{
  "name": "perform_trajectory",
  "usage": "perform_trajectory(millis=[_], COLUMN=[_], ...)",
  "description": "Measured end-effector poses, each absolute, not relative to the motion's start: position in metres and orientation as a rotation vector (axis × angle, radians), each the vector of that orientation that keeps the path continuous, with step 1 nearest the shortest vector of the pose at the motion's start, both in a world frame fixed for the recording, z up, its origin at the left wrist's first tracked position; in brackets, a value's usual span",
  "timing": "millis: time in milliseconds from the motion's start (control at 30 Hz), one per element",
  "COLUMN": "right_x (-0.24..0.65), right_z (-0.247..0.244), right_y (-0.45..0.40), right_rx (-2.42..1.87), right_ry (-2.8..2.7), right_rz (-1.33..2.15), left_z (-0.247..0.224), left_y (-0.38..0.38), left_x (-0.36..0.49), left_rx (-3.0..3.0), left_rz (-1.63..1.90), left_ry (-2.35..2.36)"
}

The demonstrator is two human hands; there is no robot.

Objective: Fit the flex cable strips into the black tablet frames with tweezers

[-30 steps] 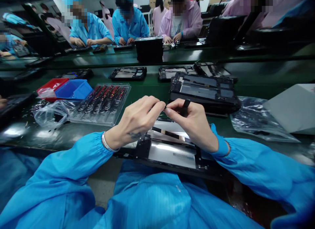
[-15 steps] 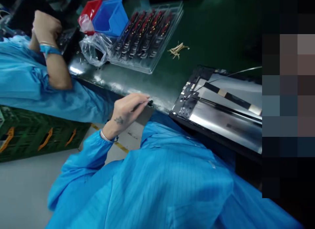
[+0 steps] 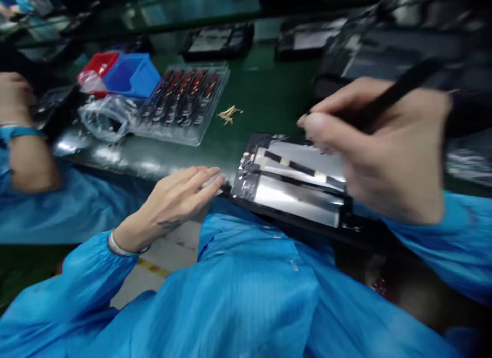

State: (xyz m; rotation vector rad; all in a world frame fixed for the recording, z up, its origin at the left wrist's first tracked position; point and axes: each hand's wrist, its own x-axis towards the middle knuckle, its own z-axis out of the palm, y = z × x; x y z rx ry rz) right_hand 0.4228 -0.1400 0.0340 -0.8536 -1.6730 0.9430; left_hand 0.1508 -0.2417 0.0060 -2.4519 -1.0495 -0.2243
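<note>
An opened flat device (image 3: 295, 200) with silver panels and a strip of black and tan tape lies at the table's front edge. Over its right end is my right hand (image 3: 395, 142), closed round a black pen-like tool (image 3: 403, 91); its fingertips point left, and the tool's tip is hard to make out. Left of the device, my left hand (image 3: 172, 204) is at the table edge, thumb and fingers drawn together. Something small and dark (image 3: 226, 187) shows at its fingertips, too blurred to name.
A clear tray (image 3: 179, 99) of black and red parts stands behind my left hand, beside blue (image 3: 132, 76) and red (image 3: 100, 65) bins and a plastic bag (image 3: 109, 117). Thin tan strips (image 3: 229, 113) lie behind the device. Another person's arm (image 3: 31, 153) is at the far left.
The view has shifted, so more of the table's back shows. My right hand with the black tool now shows over the device's right end. My left hand's fingers have straightened somewhat.
</note>
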Motion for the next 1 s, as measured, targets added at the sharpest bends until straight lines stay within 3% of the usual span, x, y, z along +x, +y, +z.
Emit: perform_trajectory(millis=[133, 300, 433, 700, 1000], right_x=[0.419, 0.421, 0.423, 0.421, 0.42], right_z=[0.031, 0.03, 0.028, 0.019, 0.016], right_y=[-0.133, -0.132, -0.127, -0.111, -0.114], right_rx=[-0.821, -0.754, -0.692, -0.704, -0.765], right_ry=[-1.648, -1.543, -1.46, -1.663, -1.741], right_rz=[0.873, 0.95, 1.066, 1.164, 1.128], left_z=[0.04, 0.053, 0.051, 0.049, 0.029], left_y=[-0.19, -0.152, -0.145, -0.143, -0.139], left_x=[0.203, 0.245, 0.242, 0.233, 0.235], left_rx=[-2.221, -2.084, -2.28, -2.705, -2.703], left_rz=[-0.455, -0.556, -0.753, -1.846, -2.183], left_ry=[-0.797, -0.808, -0.965, -1.581, -1.732])
